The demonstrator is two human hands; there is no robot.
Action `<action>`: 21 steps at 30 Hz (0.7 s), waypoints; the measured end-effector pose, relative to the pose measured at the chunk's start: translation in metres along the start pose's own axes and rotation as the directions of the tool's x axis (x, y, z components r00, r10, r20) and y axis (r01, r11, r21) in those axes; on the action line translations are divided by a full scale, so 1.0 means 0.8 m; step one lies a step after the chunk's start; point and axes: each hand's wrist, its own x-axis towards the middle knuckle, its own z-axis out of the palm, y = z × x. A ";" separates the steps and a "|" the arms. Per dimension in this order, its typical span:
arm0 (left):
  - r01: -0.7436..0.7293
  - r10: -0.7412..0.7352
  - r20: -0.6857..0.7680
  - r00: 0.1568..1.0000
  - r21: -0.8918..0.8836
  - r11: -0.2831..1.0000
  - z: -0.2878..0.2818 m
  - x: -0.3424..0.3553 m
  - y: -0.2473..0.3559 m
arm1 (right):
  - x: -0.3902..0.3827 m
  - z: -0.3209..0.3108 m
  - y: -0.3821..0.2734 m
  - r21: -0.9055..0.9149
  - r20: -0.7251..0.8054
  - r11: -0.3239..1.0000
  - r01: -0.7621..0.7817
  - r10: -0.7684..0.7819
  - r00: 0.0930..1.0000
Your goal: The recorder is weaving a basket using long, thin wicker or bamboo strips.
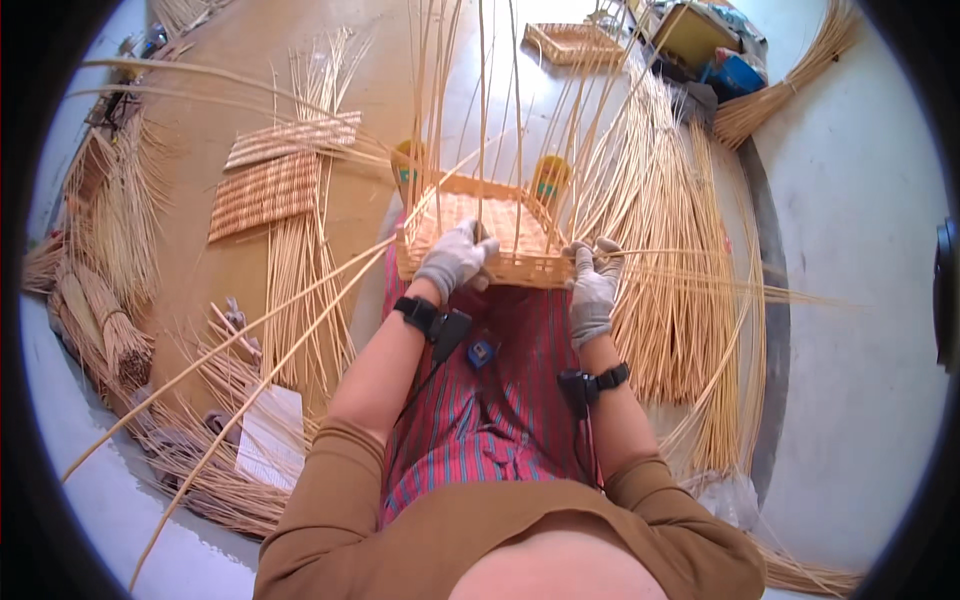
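The person's left hand (460, 258), gloved, is clamped on the near wall of a woven basket (525, 272), its thumb pointing up by the upright stakes (482, 110). The basket lies directly beyond and to the right of this hand, its floor opening out ahead of the knuckles, its left corner just beside the wrist. From that corner two long rods (250, 330) slant down past the left forearm.

The right hand (594, 285), also gloved, is at the basket's near right corner, so the basket lies to its left. Its fingers are bent together on a thin strand (690, 252), which runs out to the right of the fingertips; how much of it lies inside the grip cannot be told.

Below and between the hands, a blue tape measure (481, 352) rests on a striped cloth (520, 405). To the right of the right hand spreads a thick bundle of reeds (665, 320). Well left of the left hand lies a woven panel (262, 195), and far ahead of both hands is a shallow tray (575, 43)
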 end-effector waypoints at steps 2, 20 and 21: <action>0.063 -0.064 -0.002 0.998 -0.221 0.973 0.008 0.008 -0.005 | 0.025 0.037 -0.033 -0.170 0.119 0.980 0.101 -0.081 0.990; 0.125 -0.215 -0.256 0.942 -0.327 0.937 0.052 0.023 0.013 | -0.027 0.003 -0.026 -0.164 0.146 0.973 0.165 -0.142 0.979; 0.125 -0.211 -0.269 0.940 -0.303 0.945 0.051 0.023 0.014 | -0.034 0.004 -0.033 -0.196 0.259 0.970 0.145 -0.092 0.961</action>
